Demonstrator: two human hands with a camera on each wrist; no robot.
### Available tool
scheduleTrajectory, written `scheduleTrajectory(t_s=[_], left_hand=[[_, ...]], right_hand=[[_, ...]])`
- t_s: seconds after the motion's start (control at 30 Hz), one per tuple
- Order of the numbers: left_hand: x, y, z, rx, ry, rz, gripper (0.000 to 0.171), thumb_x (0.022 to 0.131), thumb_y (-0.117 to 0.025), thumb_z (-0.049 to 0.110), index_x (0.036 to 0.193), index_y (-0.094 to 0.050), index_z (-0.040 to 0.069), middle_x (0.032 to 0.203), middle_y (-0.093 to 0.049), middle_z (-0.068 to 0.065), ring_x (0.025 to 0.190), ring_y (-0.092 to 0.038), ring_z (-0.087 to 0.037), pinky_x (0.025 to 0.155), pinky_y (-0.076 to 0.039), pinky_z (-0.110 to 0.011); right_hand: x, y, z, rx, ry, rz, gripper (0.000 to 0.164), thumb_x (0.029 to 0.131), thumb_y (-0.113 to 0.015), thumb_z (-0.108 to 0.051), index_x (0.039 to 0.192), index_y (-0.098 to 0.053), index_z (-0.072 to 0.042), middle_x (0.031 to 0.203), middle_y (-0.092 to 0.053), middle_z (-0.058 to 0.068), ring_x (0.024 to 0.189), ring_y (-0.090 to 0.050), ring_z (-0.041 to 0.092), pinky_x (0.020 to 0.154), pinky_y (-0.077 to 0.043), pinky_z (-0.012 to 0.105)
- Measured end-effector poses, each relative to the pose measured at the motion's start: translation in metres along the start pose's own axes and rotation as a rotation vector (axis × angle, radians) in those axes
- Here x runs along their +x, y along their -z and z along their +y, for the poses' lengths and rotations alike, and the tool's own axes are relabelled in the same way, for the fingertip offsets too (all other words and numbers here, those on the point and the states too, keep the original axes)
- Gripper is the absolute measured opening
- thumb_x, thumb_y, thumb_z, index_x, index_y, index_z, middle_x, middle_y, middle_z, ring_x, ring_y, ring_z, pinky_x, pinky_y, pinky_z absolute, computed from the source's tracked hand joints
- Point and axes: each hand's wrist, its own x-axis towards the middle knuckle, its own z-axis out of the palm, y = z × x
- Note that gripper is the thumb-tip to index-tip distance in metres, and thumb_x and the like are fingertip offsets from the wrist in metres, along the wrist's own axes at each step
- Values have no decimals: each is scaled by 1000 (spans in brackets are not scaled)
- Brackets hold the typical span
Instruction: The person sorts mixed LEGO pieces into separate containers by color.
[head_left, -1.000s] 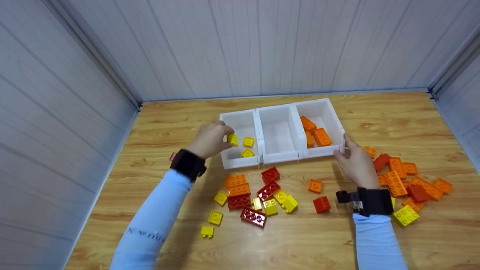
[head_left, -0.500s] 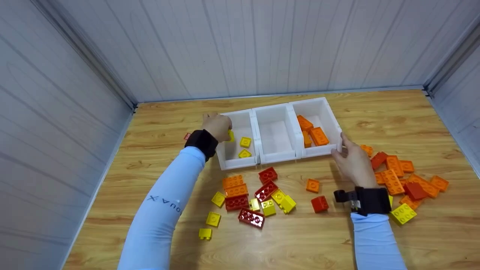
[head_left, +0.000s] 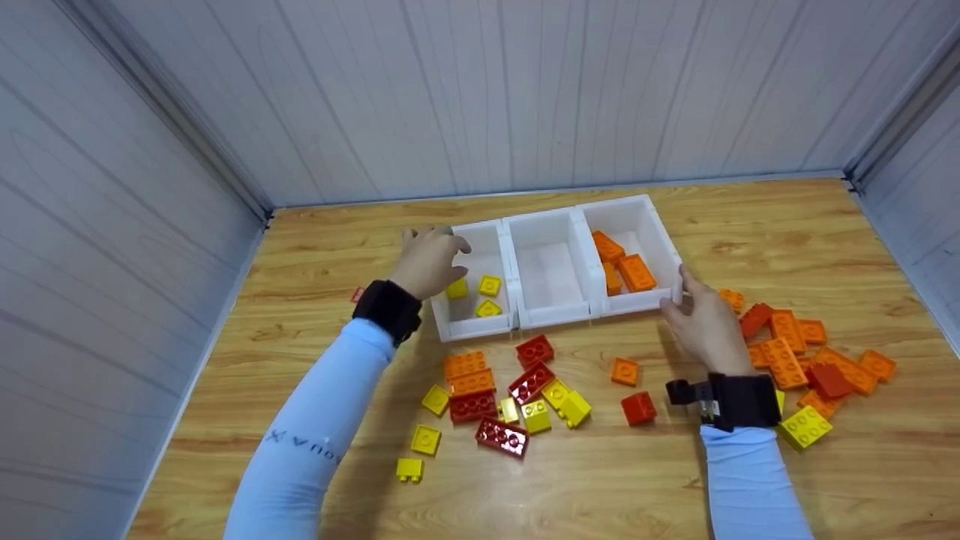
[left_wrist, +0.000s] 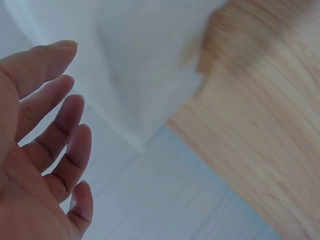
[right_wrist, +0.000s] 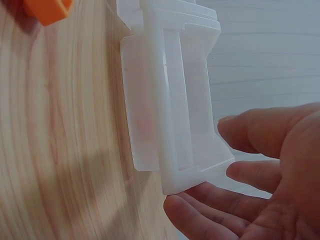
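My left hand (head_left: 429, 262) hovers over the left end of a white three-part bin (head_left: 551, 310), fingers apart and holding nothing. In the left wrist view the fingers (left_wrist: 75, 115) are loosely bent beside the bin's blurred white wall (left_wrist: 135, 65). A yellow brick (head_left: 457, 289) lies in the left compartment below that hand, near two flat yellow bricks, one of them a square brick (head_left: 490, 285). My right hand (head_left: 705, 322) holds the bin's front right corner, with thumb and fingers about it, as the right wrist view also shows at the white corner (right_wrist: 185, 182).
Orange bricks (head_left: 636, 272) lie in the right compartment. Several red, yellow and orange bricks, among them a dark red brick (head_left: 502, 437), are spread before the bin. A mostly orange pile (head_left: 787, 360) lies right of my right hand. A panelled wall (head_left: 525, 97) stands behind.
My left hand has let go of the yellow brick, which now lies in the left compartment, and its fingers have spread. My right hand stays at the bin's corner.
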Motion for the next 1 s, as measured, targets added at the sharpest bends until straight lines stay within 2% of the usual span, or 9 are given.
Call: scheduleTrajectory(t_s=[0.17, 0.3, 0.4, 0.5, 0.6, 0.67, 0.77, 0.9, 1.0], left_hand=[[-31, 9, 8, -107, -56, 92, 24, 87, -78, 18, 109, -74, 8, 98, -63, -7, 92, -58, -25, 83, -42, -42], [-64, 7, 10, -193, -74, 100, 23, 86, -79, 15, 106, -74, 6, 99, -64, -7, 90, -61, -22, 78, -52, -34], [-91, 0, 7, -258, -45, 37, 25, 86, -78, 16, 108, -73, 4, 102, -66, -9, 93, -63, -25, 80, -53, -36], [-116, -8, 3, -315, 40, -62, 30, 87, -77, 18, 113, -71, 4, 107, -66, -12, 98, -63, -29, 84, -52, -40], [-135, -20, 2, -363, 134, -131, 34, 88, -77, 20, 117, -70, 3, 112, -66, -13, 102, -62, -31, 87, -51, -43], [-144, -29, 4, -387, 166, -149, 36, 87, -77, 21, 118, -69, 4, 112, -65, -12, 101, -62, -29, 88, -51, -44], [-152, -44, 10, -411, 169, -172, 42, 86, -78, 22, 122, -68, 4, 109, -63, -9, 94, -62, -25, 85, -51, -42], [-157, -61, 17, -414, 148, -184, 48, 83, -81, 23, 124, -67, 3, 99, -60, -6, 83, -56, -19, 76, -50, -39], [-157, -69, 21, -405, 134, -179, 48, 82, -81, 23, 123, -67, 3, 99, -58, -5, 83, -54, -18, 76, -48, -39]], right_hand=[[1, 0, -1, 11, -4, -11, 71, 104, -51, -30, 158, -13, -7, 154, -28, 28, 131, -42, 46, 104, -37, 56], [2, 0, -1, 10, -6, -19, 71, 104, -51, -31, 159, -13, -8, 154, -28, 29, 130, -43, 45, 104, -37, 56], [2, 1, 0, -3, 5, -12, 70, 104, -52, -31, 158, -14, -7, 152, -31, 30, 129, -44, 46, 104, -37, 57], [2, 3, 1, -20, 11, -3, 70, 103, -51, -31, 158, -15, -6, 151, -33, 31, 129, -43, 47, 105, -35, 58], [1, 6, 2, -28, 2, -2, 71, 103, -51, -33, 158, -14, -6, 151, -32, 31, 130, -42, 48, 105, -33, 59], [1, 8, 3, -31, -4, -2, 71, 104, -50, -33, 158, -14, -6, 151, -31, 32, 130, -42, 48, 106, -32, 59], [0, 11, 6, -35, 0, 4, 71, 103, -50, -33, 158, -14, -5, 151, -31, 32, 130, -41, 49, 106, -32, 60], [-2, 13, 10, -27, 4, 5, 72, 104, -50, -33, 158, -13, -5, 151, -31, 33, 131, -40, 49, 105, -33, 59], [-2, 14, 12, -18, -4, -1, 72, 104, -50, -33, 158, -12, -6, 151, -30, 32, 130, -42, 47, 105, -35, 58]])
